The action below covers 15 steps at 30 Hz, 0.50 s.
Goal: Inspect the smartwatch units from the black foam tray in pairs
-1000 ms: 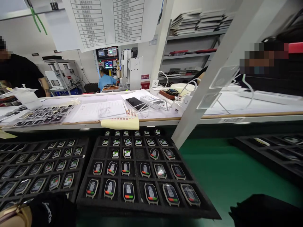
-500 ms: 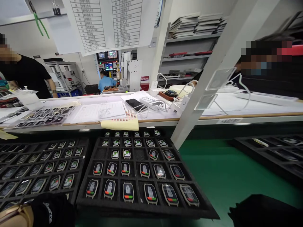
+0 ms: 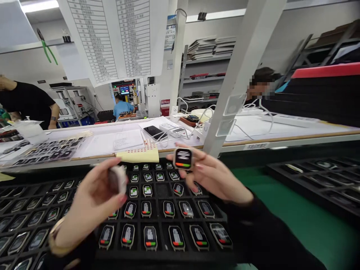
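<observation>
Above the black foam tray (image 3: 132, 256), my right hand (image 3: 218, 176) pinches a smartwatch (image 3: 183, 156) without a strap. Its lit screen shows white text over a red and green bar and faces me. My left hand (image 3: 87, 200) is curled around a second smartwatch (image 3: 120, 179), blurred and turned nearly side-on, with a pale rim; its screen cannot be made out. Rows of similar watches lie face up in the tray compartments beneath both hands, many with lit screens. Parts of the tray are hidden behind my hands and sleeves.
Another tray of watches (image 3: 36, 221) stands at the left, and a further tray (image 3: 317, 187) at the right. A slanted white post (image 3: 239, 63) rises beside my right hand. On the shelf behind are a phone (image 3: 153, 132), papers (image 3: 128, 139) and cables. Other people are beyond.
Both hands have come up into view over the middle tray, each holding a watch. The camera view has shifted, so the shelf and post appear farther left and the trays slightly lower.
</observation>
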Each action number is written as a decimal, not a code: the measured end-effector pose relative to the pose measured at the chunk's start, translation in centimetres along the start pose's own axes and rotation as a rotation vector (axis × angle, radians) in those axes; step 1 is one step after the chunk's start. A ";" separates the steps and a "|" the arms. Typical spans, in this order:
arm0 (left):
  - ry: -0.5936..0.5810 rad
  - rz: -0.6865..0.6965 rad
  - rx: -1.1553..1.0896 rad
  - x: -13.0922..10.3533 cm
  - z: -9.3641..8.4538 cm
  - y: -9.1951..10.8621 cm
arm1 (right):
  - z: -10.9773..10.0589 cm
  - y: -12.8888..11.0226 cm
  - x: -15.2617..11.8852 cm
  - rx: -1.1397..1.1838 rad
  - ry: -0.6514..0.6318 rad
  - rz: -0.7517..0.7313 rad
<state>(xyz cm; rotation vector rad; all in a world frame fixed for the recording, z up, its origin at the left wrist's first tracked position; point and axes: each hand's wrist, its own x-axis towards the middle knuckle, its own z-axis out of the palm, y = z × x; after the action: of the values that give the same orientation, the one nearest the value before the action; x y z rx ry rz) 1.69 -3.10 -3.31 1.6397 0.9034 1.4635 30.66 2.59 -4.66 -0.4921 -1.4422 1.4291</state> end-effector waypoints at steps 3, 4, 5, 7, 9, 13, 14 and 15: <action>-0.114 -0.100 -0.026 2.2 1.5 -2.2 | 0.6 2.3 1.8 0.048 -0.044 0.071; -0.129 -0.126 -0.037 2.4 1.9 -3.1 | 0.7 3.1 2.1 0.030 -0.046 0.081; -0.130 -0.140 -0.046 2.4 2.3 -3.9 | 0.7 3.7 2.3 0.010 -0.053 0.090; -0.132 -0.161 -0.049 2.2 2.9 -5.1 | 0.7 4.5 2.4 -0.024 -0.071 0.106; -0.145 -0.169 -0.040 2.0 3.5 -5.8 | 0.8 4.8 2.3 -0.050 -0.077 0.108; -0.139 -0.145 -0.030 2.1 4.6 -6.1 | 1.4 4.8 2.1 -0.084 -0.046 0.083; -0.127 -0.138 -0.034 2.2 4.8 -6.0 | 1.5 4.8 2.2 -0.092 -0.026 0.083; -0.116 -0.133 -0.042 2.3 4.9 -5.9 | 1.7 4.9 2.2 -0.100 -0.004 0.088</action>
<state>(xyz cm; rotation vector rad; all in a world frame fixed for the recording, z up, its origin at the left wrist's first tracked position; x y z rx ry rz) 6.67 1.31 -7.82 1.5854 0.8928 1.2758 26.61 4.68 -8.04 -0.6226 -1.5164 1.4325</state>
